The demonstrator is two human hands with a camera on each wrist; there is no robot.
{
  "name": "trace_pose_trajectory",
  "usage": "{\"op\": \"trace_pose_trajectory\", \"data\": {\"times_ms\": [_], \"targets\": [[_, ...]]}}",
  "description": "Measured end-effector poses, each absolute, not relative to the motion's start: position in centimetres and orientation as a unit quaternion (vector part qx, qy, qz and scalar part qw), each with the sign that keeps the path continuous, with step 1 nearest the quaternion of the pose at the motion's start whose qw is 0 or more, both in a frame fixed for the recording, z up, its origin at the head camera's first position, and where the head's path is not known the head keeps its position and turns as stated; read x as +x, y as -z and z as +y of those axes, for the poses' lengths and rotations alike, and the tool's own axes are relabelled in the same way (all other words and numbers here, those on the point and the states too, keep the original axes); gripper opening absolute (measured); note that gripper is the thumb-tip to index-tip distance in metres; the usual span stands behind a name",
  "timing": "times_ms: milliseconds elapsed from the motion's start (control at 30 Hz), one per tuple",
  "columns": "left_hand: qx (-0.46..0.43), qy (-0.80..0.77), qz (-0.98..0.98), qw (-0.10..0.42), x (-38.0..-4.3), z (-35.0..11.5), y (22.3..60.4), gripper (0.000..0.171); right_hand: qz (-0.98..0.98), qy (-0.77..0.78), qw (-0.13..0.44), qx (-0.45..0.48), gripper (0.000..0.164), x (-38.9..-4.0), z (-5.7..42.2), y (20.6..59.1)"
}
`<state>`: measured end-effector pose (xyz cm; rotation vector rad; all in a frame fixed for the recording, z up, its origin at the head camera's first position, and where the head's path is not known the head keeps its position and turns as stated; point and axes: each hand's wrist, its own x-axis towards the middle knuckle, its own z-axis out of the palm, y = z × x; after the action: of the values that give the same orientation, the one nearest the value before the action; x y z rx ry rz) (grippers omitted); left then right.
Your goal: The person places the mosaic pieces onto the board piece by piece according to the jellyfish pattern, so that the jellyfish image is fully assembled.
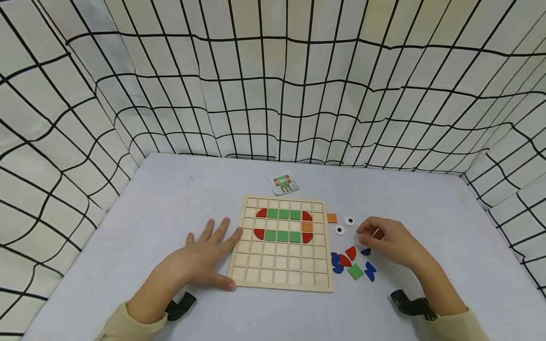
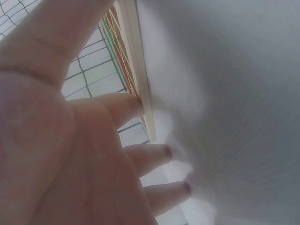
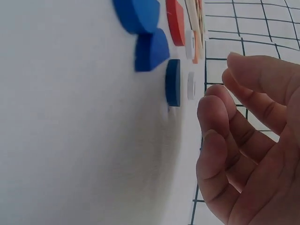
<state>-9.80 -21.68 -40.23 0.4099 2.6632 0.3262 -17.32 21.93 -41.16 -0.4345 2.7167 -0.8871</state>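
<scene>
A wooden grid board lies on the table. Set in its upper cells are two rows of green squares with red quarter circles at the row ends, and one orange square between the rows at the right. My left hand is spread flat along the board's left side, with the index fingertip and thumb at its edge. To the right of the board my right hand hovers with loosely curled fingers and nothing between them. Close to it are two white eye discs and a blue piece.
Another orange square touches the board's right edge. Below it lie loose red quarter circles, a green square and several blue pieces. A pattern card lies behind the board. Black netting over white cloth encloses the table.
</scene>
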Motion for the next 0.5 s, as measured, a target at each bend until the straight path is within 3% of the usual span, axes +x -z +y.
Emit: {"op": "trace_pose_trajectory", "data": {"times_ms": [167,500], "targets": [[0.145,-0.117,0.958,0.217,-9.9,-21.7,40.3,0.12,0.925,0.299,0.154,-0.175,0.01,-16.0,21.8,41.6],[0.146,-0.114,0.959,0.216,-9.9,-21.7,40.3,0.12,0.927,0.255,0.181,-0.206,0.028,-14.1,21.2,41.9]]}}
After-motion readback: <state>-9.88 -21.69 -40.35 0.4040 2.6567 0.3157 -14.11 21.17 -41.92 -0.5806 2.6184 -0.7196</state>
